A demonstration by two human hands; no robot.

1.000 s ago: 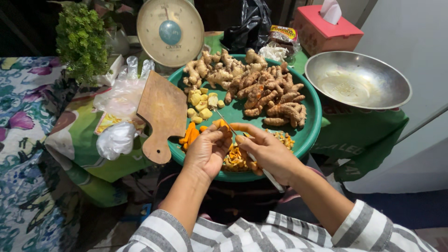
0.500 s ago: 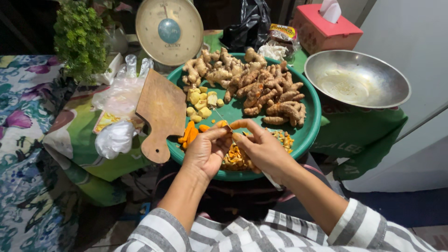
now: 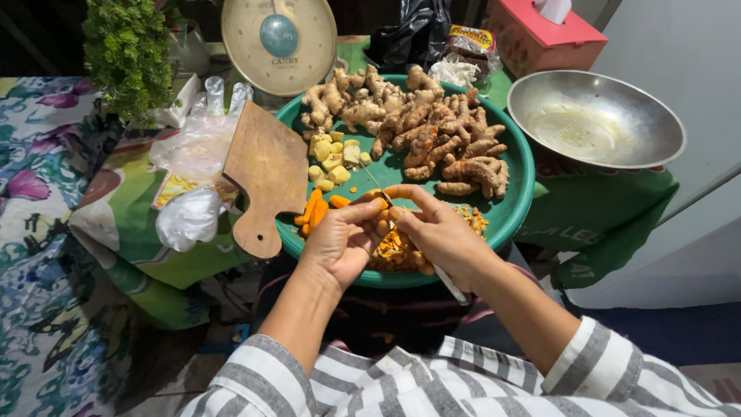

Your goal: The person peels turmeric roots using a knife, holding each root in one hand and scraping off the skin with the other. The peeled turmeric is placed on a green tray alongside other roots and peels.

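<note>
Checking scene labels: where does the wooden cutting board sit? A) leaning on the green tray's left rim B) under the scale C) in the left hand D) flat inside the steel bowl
A: the wooden cutting board rests against the left rim of the green tray, apart from the steel bowl and both hands.

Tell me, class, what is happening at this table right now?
A person in a striped top is working over a round green tray. The left hand holds a small orange root, and the right hand works a knife against it. Orange peelings lie under the hands. The tray also holds a heap of unpeeled roots, pale yellow chunks and peeled orange pieces. A wooden cutting board leans on its rim.
</note>
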